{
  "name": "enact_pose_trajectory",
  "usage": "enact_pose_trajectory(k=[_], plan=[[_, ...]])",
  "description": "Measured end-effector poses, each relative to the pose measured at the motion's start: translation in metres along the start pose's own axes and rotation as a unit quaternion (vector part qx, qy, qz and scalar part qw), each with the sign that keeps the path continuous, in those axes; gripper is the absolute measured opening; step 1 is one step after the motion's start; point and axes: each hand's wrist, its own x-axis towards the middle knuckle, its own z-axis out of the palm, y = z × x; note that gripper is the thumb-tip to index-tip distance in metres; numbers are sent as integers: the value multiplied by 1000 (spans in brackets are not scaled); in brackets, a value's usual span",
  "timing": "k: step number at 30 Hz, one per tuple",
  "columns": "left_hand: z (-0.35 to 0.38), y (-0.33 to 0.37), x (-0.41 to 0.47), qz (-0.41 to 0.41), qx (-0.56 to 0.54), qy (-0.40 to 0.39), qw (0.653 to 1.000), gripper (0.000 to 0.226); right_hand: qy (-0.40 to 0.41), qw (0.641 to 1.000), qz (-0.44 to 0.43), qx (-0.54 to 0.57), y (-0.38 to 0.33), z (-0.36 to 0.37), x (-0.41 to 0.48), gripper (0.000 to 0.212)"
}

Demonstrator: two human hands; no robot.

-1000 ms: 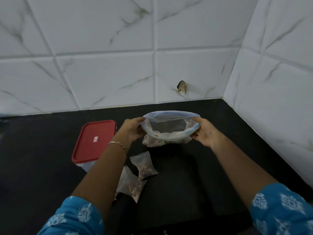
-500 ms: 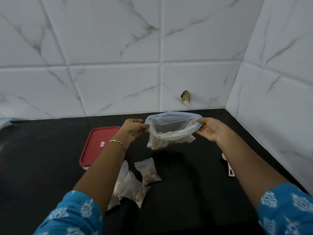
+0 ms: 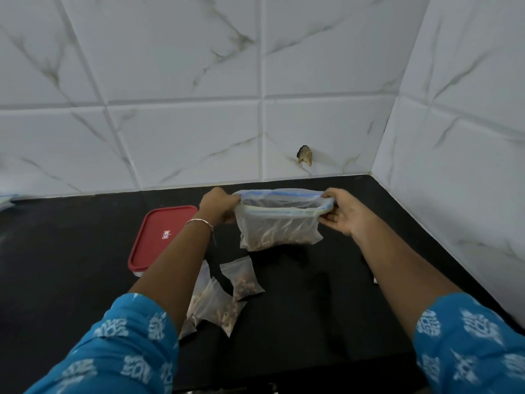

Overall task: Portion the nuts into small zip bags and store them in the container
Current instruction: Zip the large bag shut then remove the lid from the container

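Note:
A large clear zip bag (image 3: 279, 226) with a blue zip strip hangs above the black counter, nuts lying in its bottom. My left hand (image 3: 218, 207) pinches its left top corner and my right hand (image 3: 345, 213) pinches the right one, so the mouth is stretched nearly flat. Several small zip bags (image 3: 227, 297) with nuts inside lie on the counter below my left forearm. A container with a red lid (image 3: 160, 237) stands to the left, its lid on.
White marble-look tiles form the back wall and the right wall, meeting in a corner. A chipped hole (image 3: 304, 155) marks the back wall. The black counter (image 3: 326, 294) stretches toward me. A small white object (image 3: 375, 280) peeks out by my right forearm.
My hands have pulled apart, stretching the big bag's mouth from a wide oval to a narrow slit. The view has tilted slightly, so everything sits a little lower in the picture.

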Motion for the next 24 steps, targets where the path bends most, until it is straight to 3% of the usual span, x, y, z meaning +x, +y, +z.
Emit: enact_pose_trajectory(k=[3,7,12,14,19,21,24], plan=[[-2,-7,-7,-128,-252,-102,954,18,-22,994,15,110,0,-8,-6,7],[-3,-14,-9,-170,-394,-151,890,13,-26,988,26,153,3,-13,-7,13],[-2,-11,-10,-163,-406,-125,890,12,-45,995,0,90,0,-9,-1,15],[-4,-11,-10,-166,-412,-120,888,14,-14,998,-37,51,-2,-5,-2,6],[-7,-11,-7,-130,-369,-60,918,10,81,978,-158,-109,-2,2,3,19],[-7,-10,-3,-99,-319,-8,942,17,142,936,-220,-236,-3,3,7,20],[-3,-6,3,-20,-150,77,985,27,184,802,-324,-467,-3,6,5,18]])
